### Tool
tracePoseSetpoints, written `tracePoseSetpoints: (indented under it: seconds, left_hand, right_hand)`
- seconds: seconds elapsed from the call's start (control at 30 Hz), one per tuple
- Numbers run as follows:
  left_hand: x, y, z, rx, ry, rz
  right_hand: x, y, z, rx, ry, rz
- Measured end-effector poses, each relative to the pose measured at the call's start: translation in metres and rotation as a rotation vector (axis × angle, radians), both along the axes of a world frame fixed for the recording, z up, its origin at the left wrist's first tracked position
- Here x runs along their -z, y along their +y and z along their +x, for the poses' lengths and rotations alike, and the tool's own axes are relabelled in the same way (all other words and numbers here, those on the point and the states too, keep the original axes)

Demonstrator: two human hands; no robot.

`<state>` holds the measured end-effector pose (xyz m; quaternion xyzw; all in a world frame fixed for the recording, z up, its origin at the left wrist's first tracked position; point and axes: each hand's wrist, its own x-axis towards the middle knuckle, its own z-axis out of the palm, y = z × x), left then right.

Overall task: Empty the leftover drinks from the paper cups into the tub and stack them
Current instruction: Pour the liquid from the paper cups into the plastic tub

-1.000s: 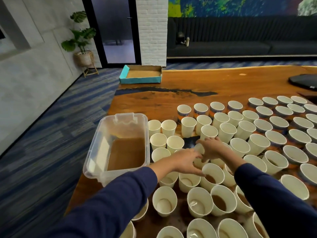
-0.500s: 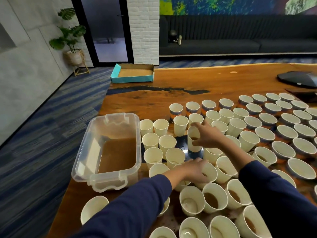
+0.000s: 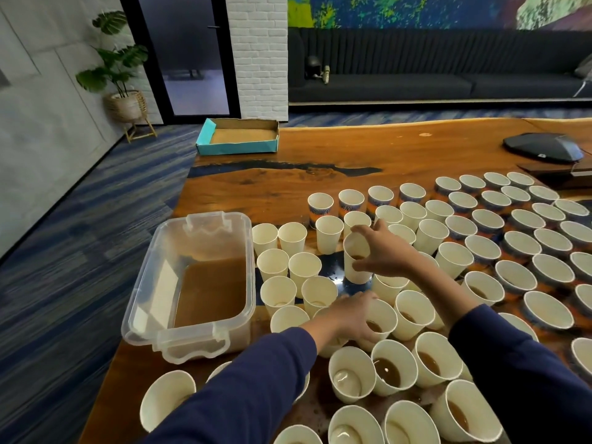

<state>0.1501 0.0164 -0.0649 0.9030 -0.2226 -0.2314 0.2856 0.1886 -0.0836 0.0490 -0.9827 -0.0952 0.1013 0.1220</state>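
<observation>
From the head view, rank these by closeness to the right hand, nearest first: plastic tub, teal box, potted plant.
Right hand grips a paper cup.
1. Plastic tub, to its left at the table edge.
2. Teal box, at the far left table corner.
3. Potted plant, on the floor beyond it.

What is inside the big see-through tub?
Brown leftover drink fills the bottom of the clear tub, deeper toward the near end. No cups are in it. The murky liquid hides the tub's floor, so anything sunk beneath it cannot be seen.
</observation>
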Motion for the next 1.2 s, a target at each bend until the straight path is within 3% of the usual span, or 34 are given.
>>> tracePoseSetpoints:
  seconds: [0.37,0.53,0.7,0.77,0.97,1.2]
  left_hand:
    - [-0.051,0.041,0.009,-0.514,0.041,-0.745]
    - [-0.08,0.088,0.008,-0.593,-0.008,-0.889]
    - [-0.105,0.136,0.001,-0.705,-0.143,-0.953]
    - [-0.109,0.157,-0.003,-0.709,-0.219,-0.876]
    - [-0.112,0.212,-0.016,-0.73,-0.472,-0.325]
    - [-0.11,0.253,-0.031,-0.677,-0.509,0.078]
  right_hand:
    - [-0.037,0.01,0.006,0.135,-0.328,0.467]
    - [-0.056,0.033,0.006,0.112,-0.393,0.649]
    - [-0.058,0.065,-0.002,0.095,-0.315,0.765]
    - [-0.055,0.08,-0.006,0.084,-0.287,0.772]
    - [-0.04,0.123,-0.015,-0.068,-0.198,0.624]
    - [-0.026,0.149,-0.016,-0.204,-0.137,0.405]
